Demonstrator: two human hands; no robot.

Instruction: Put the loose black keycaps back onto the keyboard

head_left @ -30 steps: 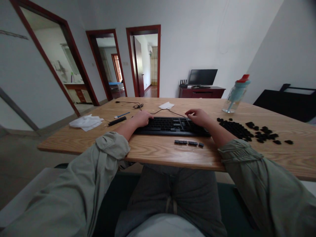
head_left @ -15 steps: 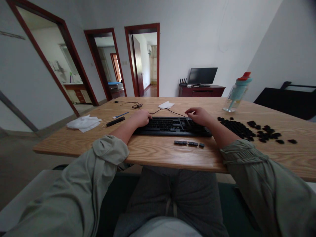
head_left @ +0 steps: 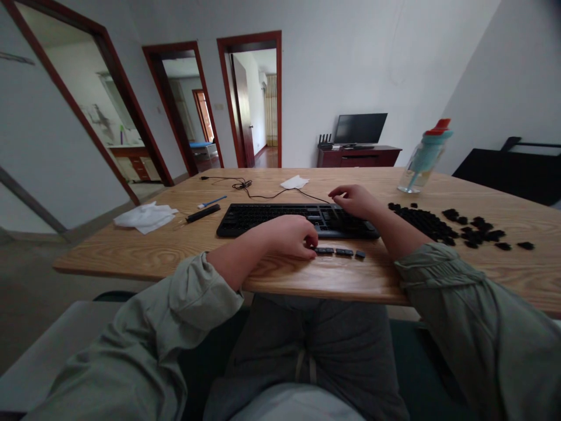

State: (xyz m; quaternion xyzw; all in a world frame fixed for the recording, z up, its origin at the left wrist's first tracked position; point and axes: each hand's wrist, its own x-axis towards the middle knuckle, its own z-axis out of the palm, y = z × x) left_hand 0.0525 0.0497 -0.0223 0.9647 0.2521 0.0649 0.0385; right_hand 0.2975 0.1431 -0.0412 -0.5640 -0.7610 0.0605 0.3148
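Observation:
A black keyboard [head_left: 254, 217] lies across the table in front of me; bare sections without keycaps seem to show at its right part. My left hand [head_left: 291, 235] is at the keyboard's near side, its thumb and fingers pinched at the left end of a short row of black keycaps [head_left: 344, 252]. The end keycap is partly hidden by the fingertips. Over the keyboard's far right part rests my right hand [head_left: 356, 200], fingers loosely bent and a little apart, with nothing visible in them. A heap of loose black keycaps [head_left: 423, 224] lies to the right.
At the left lie white tissues [head_left: 146, 217], a black stick-like tool [head_left: 203, 213] and a blue-handled brush [head_left: 213, 202]. The cable [head_left: 267, 195] and another tissue [head_left: 295, 182] lie behind the keyboard. A water bottle [head_left: 423, 158] stands at the back right of the wooden table [head_left: 272, 272].
My left hand has moved from the keyboard's left part, right and toward me, to the keycap row. The keyboard's left end is uncovered. My right hand stays nearly where it was.

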